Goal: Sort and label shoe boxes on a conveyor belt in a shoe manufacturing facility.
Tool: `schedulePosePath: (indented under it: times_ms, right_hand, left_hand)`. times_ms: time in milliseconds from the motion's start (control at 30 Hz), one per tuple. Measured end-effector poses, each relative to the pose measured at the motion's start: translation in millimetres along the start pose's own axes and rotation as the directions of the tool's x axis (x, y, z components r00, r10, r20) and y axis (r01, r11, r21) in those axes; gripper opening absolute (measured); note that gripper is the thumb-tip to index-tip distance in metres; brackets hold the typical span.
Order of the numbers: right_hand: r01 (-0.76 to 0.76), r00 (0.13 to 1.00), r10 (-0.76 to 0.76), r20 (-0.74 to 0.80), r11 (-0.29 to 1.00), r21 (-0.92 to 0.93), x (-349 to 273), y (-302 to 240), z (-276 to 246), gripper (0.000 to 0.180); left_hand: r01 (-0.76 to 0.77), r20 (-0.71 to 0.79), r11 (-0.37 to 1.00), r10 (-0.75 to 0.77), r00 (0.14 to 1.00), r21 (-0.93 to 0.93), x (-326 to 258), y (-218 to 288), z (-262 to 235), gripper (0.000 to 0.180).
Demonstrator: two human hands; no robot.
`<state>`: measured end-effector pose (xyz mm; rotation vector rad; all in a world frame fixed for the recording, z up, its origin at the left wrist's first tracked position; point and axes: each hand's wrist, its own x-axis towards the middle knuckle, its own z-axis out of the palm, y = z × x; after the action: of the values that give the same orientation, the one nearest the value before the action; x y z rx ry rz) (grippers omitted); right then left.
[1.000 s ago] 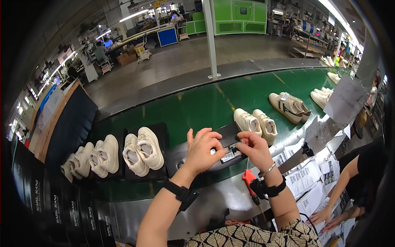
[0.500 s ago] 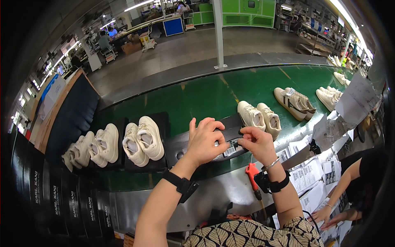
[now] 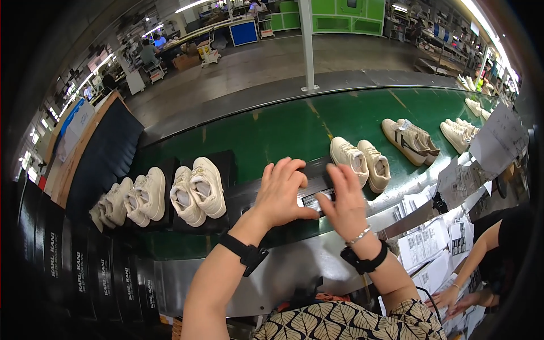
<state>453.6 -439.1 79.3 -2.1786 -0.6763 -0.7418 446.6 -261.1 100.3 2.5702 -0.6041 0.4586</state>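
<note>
On the green conveyor belt in front of me lies a black shoebox, with a printed label on it. My left hand rests on the box, fingers spread and thumb beside the label. Over the label's right side is my right hand, slightly blurred, its thumb apart from its fingers and nothing seen between them. Just beyond it stands a pair of cream sneakers. Left of the box, another cream pair sits on a black box, with more cream sneakers farther left.
Stacked black shoeboxes fill the lower left. A beige pair with dark stripes and more cream sneakers stand farther right on the belt. Printed sheets cover the right side, where another person's hands are.
My right hand has let go of its pinch at the label and opened, shifting slightly left. My left hand stays on the box. The red-handled tool is no longer visible near my right forearm.
</note>
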Motion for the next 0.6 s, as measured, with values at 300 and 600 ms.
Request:
schedulePosePath:
  times_ms: [300,600]
  right_hand:
    - [-0.259,0.966,0.258,0.033,0.945,0.2,-10,40,26,0.047]
    - [-0.505,0.847,0.519,0.116,0.853,-0.128,-51,205,55,0.037]
  left_hand:
    - [0.078,-0.16,0.997,-0.073,0.984,0.023,9,1,10,0.044]
    - [0.064,-0.447,0.984,0.016,0.894,0.164,11,-24,-18,0.027]
